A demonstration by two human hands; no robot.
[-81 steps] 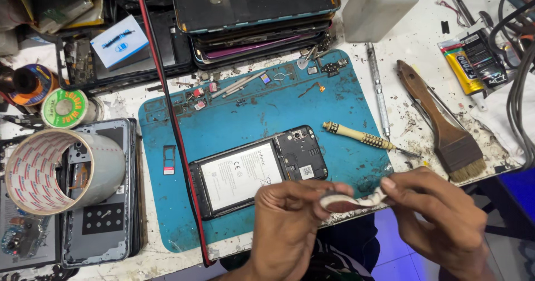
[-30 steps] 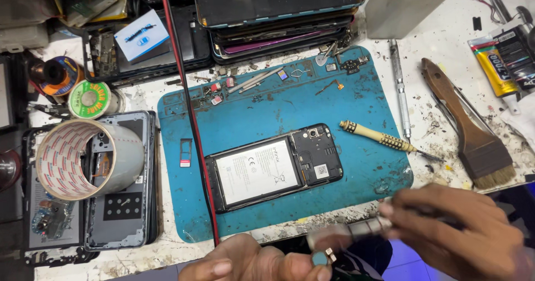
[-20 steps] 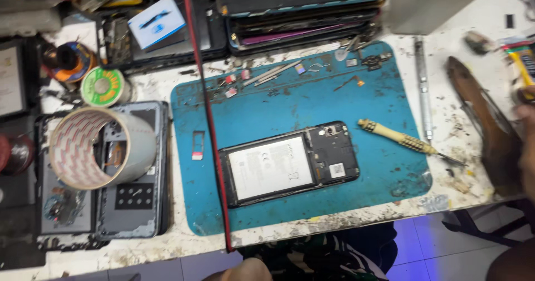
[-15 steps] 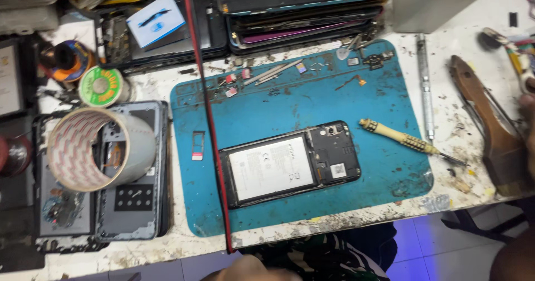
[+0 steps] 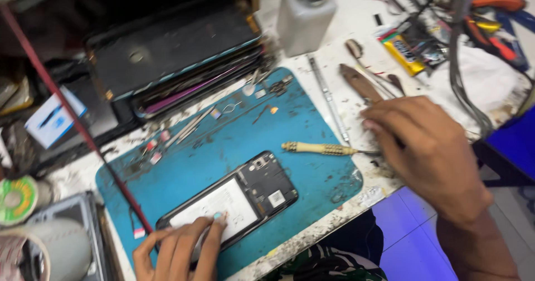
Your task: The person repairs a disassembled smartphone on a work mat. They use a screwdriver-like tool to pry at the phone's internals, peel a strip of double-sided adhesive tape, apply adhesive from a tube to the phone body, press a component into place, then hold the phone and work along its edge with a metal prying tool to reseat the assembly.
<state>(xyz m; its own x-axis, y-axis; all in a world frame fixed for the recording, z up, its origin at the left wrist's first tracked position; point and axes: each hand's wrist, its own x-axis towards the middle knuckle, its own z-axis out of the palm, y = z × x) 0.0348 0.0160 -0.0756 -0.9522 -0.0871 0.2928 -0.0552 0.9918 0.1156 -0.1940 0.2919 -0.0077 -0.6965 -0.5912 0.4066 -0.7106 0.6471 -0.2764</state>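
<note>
While your left hand [image 5: 181, 247] lies flat at the near edge of the blue work mat [image 5: 312, 119], its fingers are stretched out and loose, gripping nothing; the fingertips press on the pale battery of the opened phone [image 5: 231, 203]. The phone lies back-side up, cover off, on the near half of the mat, tilted so its dark circuit-board end points to the right and away from you.

Your right hand [image 5: 429, 153] sits palm down off the mat's right edge, over the dirty white bench [image 5: 334, 41]. Fingers are curled slightly and together, spread over the head of a brown-handled brush [image 5: 356, 80], whose handle sticks out beyond the fingertips. Whether they actually grasp the brush, you cannot tell; the hand covers the bristles.

Just left of that hand, a cream-handled screwdriver [image 5: 317, 148] lies on the mat, tip pointing right, close to your fingers but apart from them. A long metal tweezer [image 5: 329, 100] lies on the bench along the mat's right edge.

Small screws and bits [image 5: 267, 89] are scattered on the mat's far side. Behind the mat, a stack of phone screens [image 5: 178, 64]. A white plastic bottle [image 5: 305, 16] stands at the far edge. A red cable [image 5: 72, 119] runs diagonally across the left of the mat. A solder spool [image 5: 16, 200] sits far left, a yellow packet [image 5: 401, 52] far right.
</note>
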